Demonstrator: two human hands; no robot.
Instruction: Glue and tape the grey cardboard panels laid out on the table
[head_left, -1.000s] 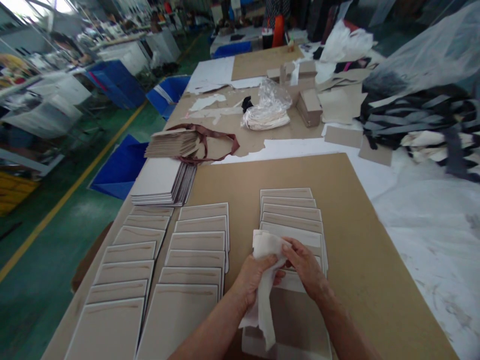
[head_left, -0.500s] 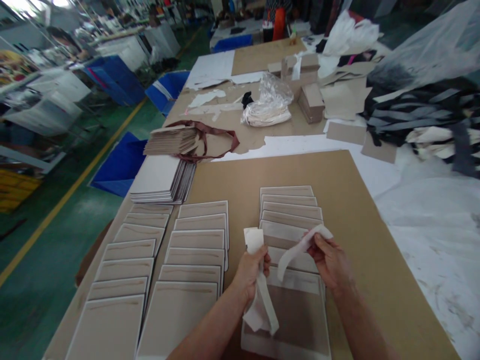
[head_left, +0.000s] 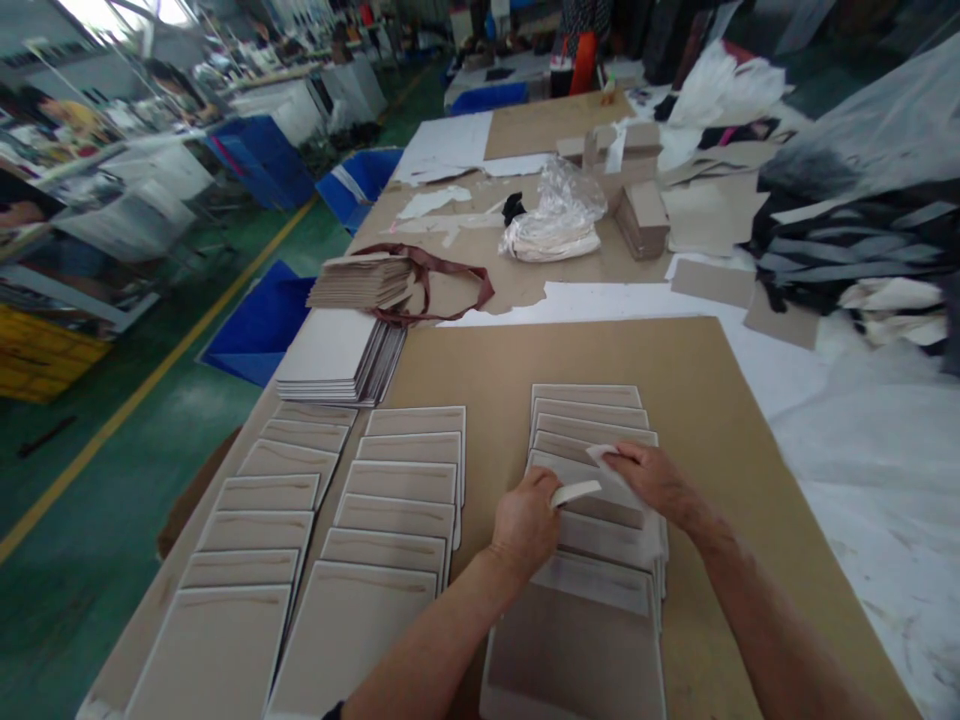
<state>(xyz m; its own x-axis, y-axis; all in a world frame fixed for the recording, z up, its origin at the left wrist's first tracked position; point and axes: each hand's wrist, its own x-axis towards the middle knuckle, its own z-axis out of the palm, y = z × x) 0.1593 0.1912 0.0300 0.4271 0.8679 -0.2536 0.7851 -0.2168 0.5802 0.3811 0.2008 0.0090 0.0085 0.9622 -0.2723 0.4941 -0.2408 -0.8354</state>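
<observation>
My left hand (head_left: 526, 522) is closed on a bunch of white strips, one end (head_left: 576, 492) poking out to the right. My right hand (head_left: 651, 478) pinches another white strip (head_left: 609, 458) down onto a grey card in the right-hand row of overlapping cards (head_left: 592, 520). Both hands rest over the middle of that row, a few centimetres apart. The cards are grey with white borders and lie on a brown cardboard sheet (head_left: 720, 450).
Two more rows of overlapping cards (head_left: 390, 510) lie to the left. A stack of boards (head_left: 337, 358) and a bundle tied with brown ribbon (head_left: 375, 282) sit behind them. Plastic bag (head_left: 555, 215), small boxes (head_left: 643, 212), dark straps (head_left: 847, 250) farther back; blue bins on the floor at left.
My hands separated a strip from the bunch, then dropped to the card row. The right hand now presses its strip on a card; the left hand's bunch is lower, mostly hidden.
</observation>
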